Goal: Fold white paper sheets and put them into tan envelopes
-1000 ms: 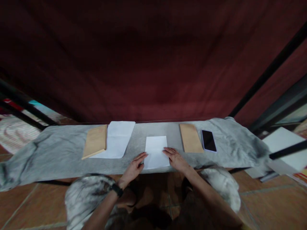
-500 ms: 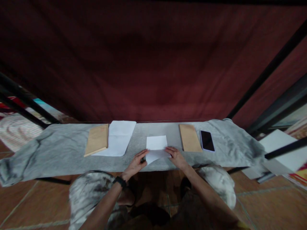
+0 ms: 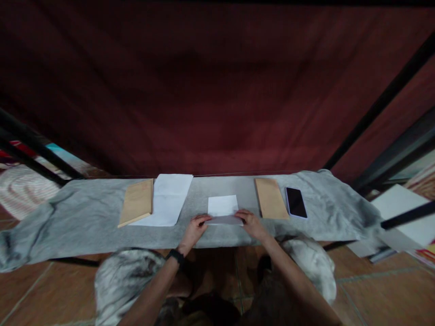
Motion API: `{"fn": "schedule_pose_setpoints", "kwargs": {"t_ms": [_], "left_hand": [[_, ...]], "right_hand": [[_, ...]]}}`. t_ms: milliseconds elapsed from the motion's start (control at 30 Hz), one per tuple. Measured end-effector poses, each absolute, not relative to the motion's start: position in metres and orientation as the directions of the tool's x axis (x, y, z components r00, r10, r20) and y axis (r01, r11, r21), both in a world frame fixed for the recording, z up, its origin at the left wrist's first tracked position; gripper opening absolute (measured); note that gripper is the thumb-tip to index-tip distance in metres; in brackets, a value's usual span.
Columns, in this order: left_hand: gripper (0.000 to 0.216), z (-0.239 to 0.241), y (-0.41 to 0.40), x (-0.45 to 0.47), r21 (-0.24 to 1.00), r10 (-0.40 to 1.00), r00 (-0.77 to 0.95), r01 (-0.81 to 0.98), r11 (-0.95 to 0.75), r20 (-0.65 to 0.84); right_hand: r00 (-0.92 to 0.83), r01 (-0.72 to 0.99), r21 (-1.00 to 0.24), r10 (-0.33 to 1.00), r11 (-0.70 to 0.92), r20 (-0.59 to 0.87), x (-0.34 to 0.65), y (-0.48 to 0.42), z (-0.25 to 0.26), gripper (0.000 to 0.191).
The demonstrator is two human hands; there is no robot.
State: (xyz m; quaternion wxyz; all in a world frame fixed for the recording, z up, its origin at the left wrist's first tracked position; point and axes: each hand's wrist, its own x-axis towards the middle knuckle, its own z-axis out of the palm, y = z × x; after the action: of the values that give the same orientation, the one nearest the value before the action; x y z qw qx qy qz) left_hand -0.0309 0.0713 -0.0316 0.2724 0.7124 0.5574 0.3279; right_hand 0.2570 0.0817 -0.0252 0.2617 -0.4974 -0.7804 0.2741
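Observation:
A white sheet of paper lies in the middle of a low table covered with a grey cloth. Its near edge is lifted and folded up towards the far edge. My left hand pinches the sheet's near left corner. My right hand pinches the near right corner. A black band sits on my left wrist.
A tan envelope and a larger white sheet lie to the left. Another tan envelope and a dark phone lie to the right. A dark red curtain hangs behind. White boards rest at far right.
Both hands went from resting flat on the sheet's near part to gripping its near corners and lifting that edge up and away, so the visible sheet looks shorter.

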Motion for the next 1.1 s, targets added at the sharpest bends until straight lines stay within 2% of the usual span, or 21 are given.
{"fn": "schedule_pose_setpoints", "kwargs": {"t_ms": [133, 400, 500, 567, 700, 833, 967, 1100], "left_hand": [[0.019, -0.020, 0.076, -0.025, 0.745, 0.991, 0.111, 0.655, -0.128, 0.073], [0.017, -0.007, 0.095, -0.010, 0.670, 0.999, -0.008, 0.741, 0.041, -0.051], [0.022, -0.007, 0.101, -0.006, 0.645, 0.996, -0.036, 0.760, 0.077, -0.076], [0.029, -0.008, 0.102, -0.005, 0.632, 0.994, -0.049, 0.769, 0.097, -0.093], [0.045, -0.011, 0.099, -0.005, 0.637, 0.993, -0.067, 0.762, 0.117, -0.102], [0.051, -0.009, 0.096, -0.001, 0.611, 0.991, -0.079, 0.782, 0.126, -0.104], [0.049, -0.003, 0.095, 0.008, 0.528, 0.986, -0.112, 0.833, 0.162, -0.125], [0.046, -0.001, 0.091, 0.015, 0.395, 0.984, -0.146, 0.902, 0.175, -0.104]], "right_hand": [[-0.272, 0.682, -0.687, 0.959, 0.250, 0.079, 0.256, 0.087, -0.024, 0.026], [-0.077, 0.844, -0.529, 0.996, 0.086, 0.038, 0.238, 0.098, -0.025, 0.024], [-0.030, 0.908, -0.417, 0.999, 0.044, 0.040, 0.232, 0.099, -0.022, 0.026], [-0.015, 0.935, -0.352, 0.999, 0.030, 0.046, 0.231, 0.098, -0.021, 0.028], [0.002, 0.947, -0.322, 0.999, 0.016, 0.054, 0.229, 0.095, -0.020, 0.027], [0.014, 0.962, -0.274, 0.997, 0.006, 0.070, 0.226, 0.091, -0.020, 0.024], [-0.004, 0.973, -0.230, 0.994, 0.029, 0.112, 0.224, 0.088, -0.019, 0.023], [-0.022, 0.981, -0.188, 0.988, 0.052, 0.154, 0.224, 0.086, -0.019, 0.024]]}}
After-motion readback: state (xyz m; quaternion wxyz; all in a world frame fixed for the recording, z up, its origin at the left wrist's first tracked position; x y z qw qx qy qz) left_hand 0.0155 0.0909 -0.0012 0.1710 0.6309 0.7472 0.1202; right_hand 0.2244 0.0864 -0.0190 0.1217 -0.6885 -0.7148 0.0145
